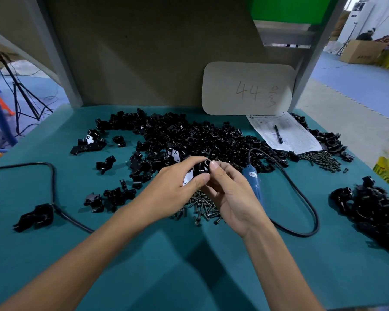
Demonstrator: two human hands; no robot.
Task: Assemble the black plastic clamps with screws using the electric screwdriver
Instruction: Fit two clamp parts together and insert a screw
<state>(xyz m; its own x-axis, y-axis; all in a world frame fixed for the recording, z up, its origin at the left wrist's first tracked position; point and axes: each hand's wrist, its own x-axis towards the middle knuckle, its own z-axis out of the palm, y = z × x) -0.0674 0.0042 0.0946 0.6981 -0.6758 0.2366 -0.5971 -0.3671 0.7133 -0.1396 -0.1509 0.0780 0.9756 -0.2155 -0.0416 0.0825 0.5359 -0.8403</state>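
Hands meet mid-worktop: left hand (175, 182) grips a black clamp (201, 168), right hand (228, 194) pinches its ringed end with thumb and fingertips. Blue electric screwdriver (255, 184) lies just right of them, screws (202, 208) heaped underneath, loose clamp parts (189, 135) piled toward the back edge.

Dim, even overhead light; soft arm shadows on the table (76, 254); wide-angle bending and blur at edges

2 hands: left hand (173, 187), right hand (231, 198). 1 held clamp (202, 168), 1 electric screwdriver (255, 182), 1 pen (278, 134), 1 sheet (296, 135), 1 card (247, 88). 2 screw piles: centre pile (202, 207), right pile (323, 160). Loose clamp parts (200, 135): too many to count.
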